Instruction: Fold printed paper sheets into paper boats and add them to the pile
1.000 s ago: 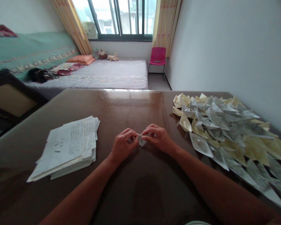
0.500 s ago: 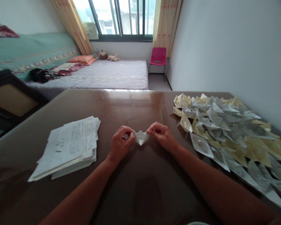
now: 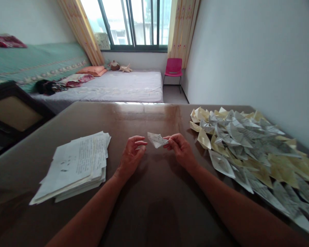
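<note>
Between my hands is a small folded paper boat [image 3: 156,140] with print on it. My right hand [image 3: 179,148] pinches its right end between thumb and fingers. Its left end points up and away, free of any grip. Just to the left, my left hand [image 3: 133,153] is apart from the boat, thumb and fingers parted with nothing between them. A stack of printed paper sheets [image 3: 72,161] lies left of my left hand. To the right of my right hand spreads a large pile of white and yellow folded paper boats [image 3: 239,140].
All this is on a glossy brown table [image 3: 144,120]. Beyond its far edge are a bed [image 3: 128,84] and a pink chair [image 3: 173,67] below a window. A dark cabinet [image 3: 14,106] stands at the left, and a white wall [image 3: 252,51] runs along the right.
My left hand has let go of the paper boat's left end and opened. The boat, still in my right hand, has tilted with its left end raised. The view has tipped slightly upward.
</note>
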`<state>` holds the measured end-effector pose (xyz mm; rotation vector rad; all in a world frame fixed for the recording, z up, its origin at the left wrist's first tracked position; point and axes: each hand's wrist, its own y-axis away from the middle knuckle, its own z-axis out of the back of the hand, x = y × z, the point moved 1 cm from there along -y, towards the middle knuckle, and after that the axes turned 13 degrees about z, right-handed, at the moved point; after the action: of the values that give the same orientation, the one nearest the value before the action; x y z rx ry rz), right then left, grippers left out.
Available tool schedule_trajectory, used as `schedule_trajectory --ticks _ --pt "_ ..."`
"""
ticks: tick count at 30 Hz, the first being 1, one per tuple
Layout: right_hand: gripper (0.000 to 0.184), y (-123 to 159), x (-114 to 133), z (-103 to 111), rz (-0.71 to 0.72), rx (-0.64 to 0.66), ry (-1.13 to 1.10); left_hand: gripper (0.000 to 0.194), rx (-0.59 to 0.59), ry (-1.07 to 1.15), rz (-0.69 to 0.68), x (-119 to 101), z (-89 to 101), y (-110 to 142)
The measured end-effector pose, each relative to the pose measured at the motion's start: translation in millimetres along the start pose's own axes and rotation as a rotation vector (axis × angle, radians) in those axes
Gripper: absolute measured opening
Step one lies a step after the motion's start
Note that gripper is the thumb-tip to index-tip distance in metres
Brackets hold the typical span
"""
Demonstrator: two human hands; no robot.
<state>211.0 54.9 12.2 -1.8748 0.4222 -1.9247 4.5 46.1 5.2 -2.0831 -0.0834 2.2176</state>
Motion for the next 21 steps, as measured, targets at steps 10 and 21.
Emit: schedule_trajectory --ticks 10,21 --pt "0.008 3 4 2 0.152 0.236 0.228 0.037 0.134 -0.291 -0.163 12 4.0 1" --pt "0.02 0 2 1 0.261 0.393 0.479 0.029 0.182 -0.733 -0.373 2 -9.8 15"
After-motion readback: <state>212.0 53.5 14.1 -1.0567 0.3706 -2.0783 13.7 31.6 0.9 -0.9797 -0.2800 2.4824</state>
